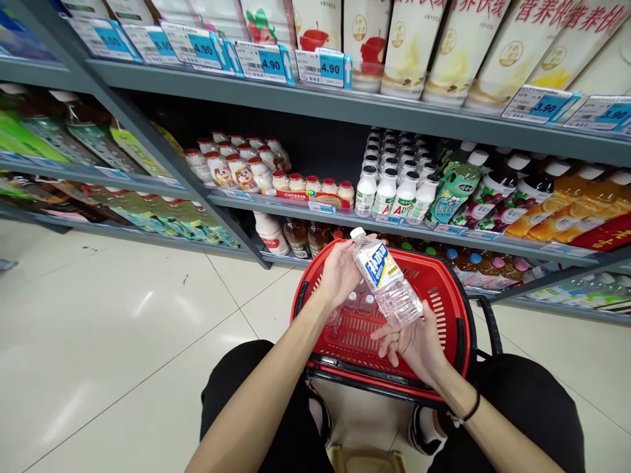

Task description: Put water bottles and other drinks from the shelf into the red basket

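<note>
A clear plastic drink bottle [389, 279] with a white cap and a blue, white and yellow label lies tilted between my hands. My left hand [340, 272] grips its upper part just below the cap. At the lower end, my right hand [417, 345] holds the base between thumb and fingers, with some fingers spread beneath. Directly under the bottle is a red shopping basket [444, 289] with black handles. Inside it, several small clear bottles [359, 302] are partly hidden by my left hand and the held bottle.
Ahead, a grey shelf [315, 92] carries drink cartons [409, 49], small red-capped bottles [231, 164], white black-capped bottles [387, 190] and juice bottles [513, 190]. The basket sits between my knees, above a stool edge [367, 458]. Pale floor tiles [123, 315] extend left.
</note>
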### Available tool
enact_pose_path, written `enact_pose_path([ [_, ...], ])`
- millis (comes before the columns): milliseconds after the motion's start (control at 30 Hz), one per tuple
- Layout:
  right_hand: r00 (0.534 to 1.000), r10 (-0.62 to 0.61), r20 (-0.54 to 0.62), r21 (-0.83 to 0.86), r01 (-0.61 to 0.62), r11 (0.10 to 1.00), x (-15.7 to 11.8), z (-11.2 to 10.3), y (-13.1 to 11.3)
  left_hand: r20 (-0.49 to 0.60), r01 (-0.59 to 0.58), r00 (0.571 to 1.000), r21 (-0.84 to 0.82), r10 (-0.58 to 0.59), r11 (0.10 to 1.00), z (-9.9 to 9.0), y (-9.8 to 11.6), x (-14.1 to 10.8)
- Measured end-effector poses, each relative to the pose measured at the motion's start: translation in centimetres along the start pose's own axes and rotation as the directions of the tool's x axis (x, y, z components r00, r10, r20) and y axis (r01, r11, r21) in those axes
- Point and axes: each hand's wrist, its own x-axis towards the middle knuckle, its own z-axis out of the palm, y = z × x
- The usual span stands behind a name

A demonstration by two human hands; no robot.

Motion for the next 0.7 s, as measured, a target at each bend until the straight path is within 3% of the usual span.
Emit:
enact_pose_path([
  [167,0.999,0.028,-0.021,0.053,-0.027,0.998,0.1,-0.1,-0.4,-0.004,-0.024,1.0,0.067,0.024,0.997,0.2,-0.6,0.4],
  [267,1.0,0.007,0.004,0.021,-0.007,1.0,0.1,-0.3,-0.4,-0.057,-0.049,0.996,0.304,0.069,0.951,-0.6,-0.7,1.1],
  [367,1.0,-0.028,0.005,-0.031,0.028,0.999,0.2,-0.5,-0.6,-0.109,-0.034,0.983,0.674,0.145,0.738,-2.2,0.1,1.7],
  [433,0.999,-0.034,-0.012,-0.081,0.033,0.996,0.4,-0.9,-0.9,-0.128,0.008,0.979,0.799,0.159,0.601,-3.2,0.8,1.7],
  [567,0.991,-0.01,-0.13,-0.12,-0.005,0.993,1.1,-2.2,-1.1,-0.154,0.116,0.988,0.824,0.023,0.554,-3.8,1.7,0.9],
  [700,0.942,0.131,-0.31,-0.205,-0.201,0.958,2.0,-4.1,-0.8,-0.073,0.094,0.995,0.858,-0.062,0.505,-3.7,0.7,0.1],
])
